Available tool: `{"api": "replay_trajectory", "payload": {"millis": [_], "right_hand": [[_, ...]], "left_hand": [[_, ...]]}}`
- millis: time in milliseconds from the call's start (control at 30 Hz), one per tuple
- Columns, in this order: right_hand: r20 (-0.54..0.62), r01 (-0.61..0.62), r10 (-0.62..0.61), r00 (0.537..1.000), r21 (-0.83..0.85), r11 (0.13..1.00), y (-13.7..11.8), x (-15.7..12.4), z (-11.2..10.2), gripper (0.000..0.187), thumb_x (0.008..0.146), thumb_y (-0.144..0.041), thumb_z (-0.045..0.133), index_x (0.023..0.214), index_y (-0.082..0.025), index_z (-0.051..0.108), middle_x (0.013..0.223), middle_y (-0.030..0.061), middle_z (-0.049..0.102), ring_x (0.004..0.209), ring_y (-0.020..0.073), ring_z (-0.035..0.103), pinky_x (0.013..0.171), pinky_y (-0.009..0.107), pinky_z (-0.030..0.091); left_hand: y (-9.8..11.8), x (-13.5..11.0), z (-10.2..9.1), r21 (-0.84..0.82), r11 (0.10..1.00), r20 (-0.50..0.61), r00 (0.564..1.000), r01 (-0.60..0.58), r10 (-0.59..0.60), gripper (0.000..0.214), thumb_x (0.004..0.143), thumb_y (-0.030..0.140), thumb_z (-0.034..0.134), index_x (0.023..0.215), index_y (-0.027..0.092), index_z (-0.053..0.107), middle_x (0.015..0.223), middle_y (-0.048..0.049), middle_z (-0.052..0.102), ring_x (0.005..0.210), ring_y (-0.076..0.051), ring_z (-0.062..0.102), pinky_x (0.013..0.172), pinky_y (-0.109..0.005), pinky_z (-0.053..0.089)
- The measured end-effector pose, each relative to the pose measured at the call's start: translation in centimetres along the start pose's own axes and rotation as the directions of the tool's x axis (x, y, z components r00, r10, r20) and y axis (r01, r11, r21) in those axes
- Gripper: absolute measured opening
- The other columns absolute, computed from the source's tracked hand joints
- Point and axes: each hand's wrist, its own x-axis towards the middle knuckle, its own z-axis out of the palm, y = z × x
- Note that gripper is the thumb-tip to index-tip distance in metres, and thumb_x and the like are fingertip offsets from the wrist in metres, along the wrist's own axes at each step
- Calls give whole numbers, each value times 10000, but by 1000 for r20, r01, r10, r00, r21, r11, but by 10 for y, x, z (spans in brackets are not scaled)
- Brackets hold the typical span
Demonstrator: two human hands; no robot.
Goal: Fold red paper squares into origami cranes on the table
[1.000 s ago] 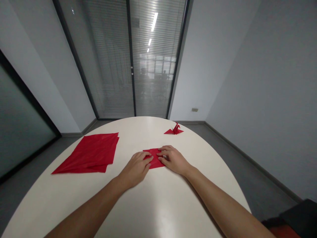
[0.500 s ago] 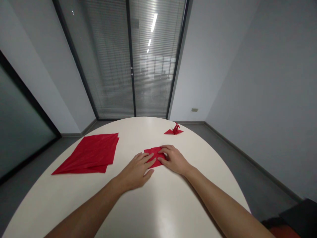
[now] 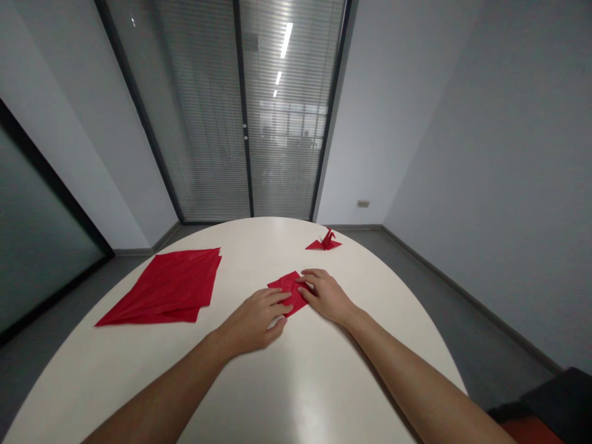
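Note:
A small folded piece of red paper lies on the white table between my two hands. My left hand rests on its left and near side, fingers stretched out and lying over the paper. From the right, my right hand touches the other side with its fingers spread and lightly bent. Parts of the paper are hidden under the fingers of both hands. Beyond my right hand stands a folded red paper crane with its wings out.
On the left of the round white table lies a stack of large red paper sheets. A dark object with a red part is at the lower right. Walls and a glass partition with blinds stand behind the table.
The small red paper has turned a little, so that a corner now points away from me. Both hands have shifted only slightly with it.

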Motion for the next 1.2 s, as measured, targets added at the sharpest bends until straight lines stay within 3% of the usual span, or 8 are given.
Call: {"api": "replay_trajectory", "payload": {"millis": [133, 333, 633, 767, 933, 1200], "right_hand": [[-3, 8, -8, 1000, -2, 1000, 1, 0, 2, 276, 948, -285, 604, 1190, -210, 712, 1275, 129, 666, 1203, 280, 591, 1042, 470, 475], [1, 17, -17, 1000, -15, 1000, -2, 1, 0, 285, 934, -274, 609, 1189, -198, 711, 1269, 132, 667, 1200, 278, 592, 1045, 463, 472], [1, 15, -15, 1000, -12, 1000, -3, 1, 0, 292, 923, -260, 615, 1195, -200, 701, 1274, 130, 669, 1210, 279, 591, 1055, 467, 468], [4, 21, -21, 1000, -12, 1000, -4, 1, -1, 298, 925, -255, 608, 1202, -188, 699, 1283, 137, 662, 1217, 282, 585, 1061, 463, 463], [0, 56, -56, 998, 20, 998, -10, 1, -4, 246, 897, -246, 642, 1120, -175, 715, 1275, 144, 658, 1215, 283, 578, 1058, 457, 460], [26, 135, -138, 990, 95, 986, -20, 3, -6, 197, 886, -187, 637, 1079, -182, 677, 1160, 113, 691, 1118, 254, 610, 1006, 420, 465]], "left_hand": [[-1, 0, 1, -16, 1000, -15, 1000, 4, -5, 305, 914, 206, 556, 1172, 224, 719, 1329, -82, 674, 1275, -277, 587, 1110, -492, 457], [1, 0, -1, 16, 1000, 27, 1000, -4, 3, 422, 927, 194, 531, 1335, 236, 629, 1375, -72, 643, 1298, -276, 562, 1121, -494, 446], [-2, 2, 0, -13, 1000, 0, 1000, -26, 26, 291, 905, 177, 541, 1069, 224, 777, 1288, -90, 699, 1237, -273, 629, 1084, -447, 502], [-3, 0, 2, -13, 1000, -8, 1000, -21, 21, 314, 910, 175, 536, 1140, 221, 745, 1282, -69, 705, 1264, -263, 610, 1101, -444, 486], [0, 1, 1, -39, 997, -52, 996, 68, -70, 366, 919, 179, 544, 1276, 204, 626, 1285, -66, 689, 1266, -258, 584, 1109, -450, 469], [0, 4, 1, -11, 991, -50, 990, 133, -134, 238, 896, 138, 538, 1060, 216, 692, 1171, -61, 688, 1051, -227, 646, 947, -394, 541]]}}
